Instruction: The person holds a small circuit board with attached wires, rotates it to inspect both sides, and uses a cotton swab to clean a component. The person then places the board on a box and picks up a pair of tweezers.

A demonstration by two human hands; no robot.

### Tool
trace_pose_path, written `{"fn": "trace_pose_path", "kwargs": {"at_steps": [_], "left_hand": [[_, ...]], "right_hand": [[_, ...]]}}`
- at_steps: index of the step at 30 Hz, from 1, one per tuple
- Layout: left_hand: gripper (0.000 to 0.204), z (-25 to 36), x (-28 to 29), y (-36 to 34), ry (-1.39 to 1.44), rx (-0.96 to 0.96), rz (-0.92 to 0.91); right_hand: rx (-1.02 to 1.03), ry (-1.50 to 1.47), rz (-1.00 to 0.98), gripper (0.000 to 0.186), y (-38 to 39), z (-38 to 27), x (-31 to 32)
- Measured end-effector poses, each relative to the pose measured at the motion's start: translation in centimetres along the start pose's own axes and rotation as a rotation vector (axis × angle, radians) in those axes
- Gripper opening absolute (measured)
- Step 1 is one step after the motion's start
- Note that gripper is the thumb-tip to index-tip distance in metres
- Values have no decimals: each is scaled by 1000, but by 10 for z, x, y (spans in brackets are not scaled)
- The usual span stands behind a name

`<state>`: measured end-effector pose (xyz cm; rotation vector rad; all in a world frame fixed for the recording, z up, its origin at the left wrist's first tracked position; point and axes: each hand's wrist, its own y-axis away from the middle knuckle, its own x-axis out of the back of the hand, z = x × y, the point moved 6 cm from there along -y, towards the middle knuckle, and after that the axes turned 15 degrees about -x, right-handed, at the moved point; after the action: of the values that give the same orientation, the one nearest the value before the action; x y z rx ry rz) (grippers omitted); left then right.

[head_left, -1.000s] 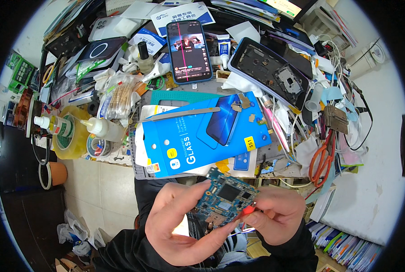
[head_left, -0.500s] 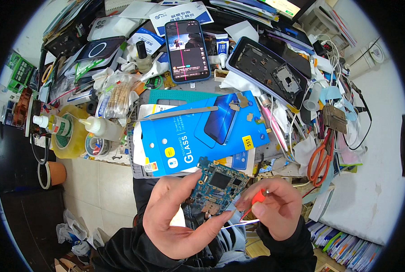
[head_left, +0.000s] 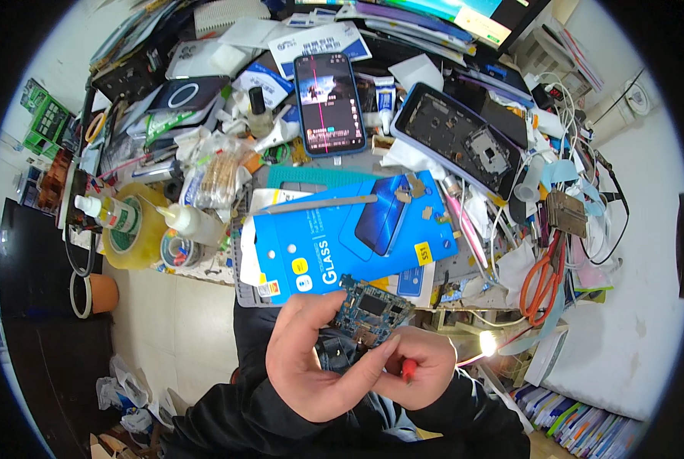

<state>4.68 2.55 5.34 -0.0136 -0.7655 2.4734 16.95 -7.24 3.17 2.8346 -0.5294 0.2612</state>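
Above my lap, my left hand (head_left: 311, 359) grips a blue phone circuit board (head_left: 371, 305) between thumb and fingers, with the board's chips facing up. At the board's lower right, my right hand (head_left: 422, 366) is closed around a small red sleeve-like piece (head_left: 408, 370) with a metal end. Its fingers meet the left thumb, and what lies between them is hidden. A small lit bulb (head_left: 488, 343) glows to the right of my right hand, beside a red wire. Beyond the board lies a blue screen-protector package (head_left: 296, 252) with tweezers (head_left: 319, 205) on top.
A lit phone (head_left: 330, 103) stands at the back, beside an opened phone housing (head_left: 464, 141). Bottles (head_left: 192, 222) and a yellow tape roll (head_left: 135, 241) are at left. Orange-handled scissors (head_left: 542, 283) and tangled cables are at right. Clutter covers the bench.
My right hand has moved left, up against my left hand, with the red piece. The circuit board has shifted slightly right. The lit bulb now shows, and the whole view has shifted a little.
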Motion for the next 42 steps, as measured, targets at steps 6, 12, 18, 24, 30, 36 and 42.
{"fn": "trace_pose_path", "kwargs": {"at_steps": [6,12,18,24,30,36,42], "left_hand": [[55,0,1,-3,-68,-35,-15],[54,-3,-5,0,-28,-8,-37],[56,-2,-3,-4,-90,-54,-17],[54,-9,-2,-5,-116,-26,-40],[59,-7,7,-22,-126,73,-77],[52,-9,14,-57,-437,-210,-395],[51,-44,11,-70,-400,-126,-588]], "right_hand": [[316,254,169,26,-6,-12,0],[476,330,188,26,-4,-14,-3],[498,354,186,26,-5,-15,-5],[476,311,132,26,-9,-16,-6],[384,371,-103,24,-2,-4,-12],[302,612,-250,25,4,14,-13],[480,409,-215,48,5,-34,-19]]}}
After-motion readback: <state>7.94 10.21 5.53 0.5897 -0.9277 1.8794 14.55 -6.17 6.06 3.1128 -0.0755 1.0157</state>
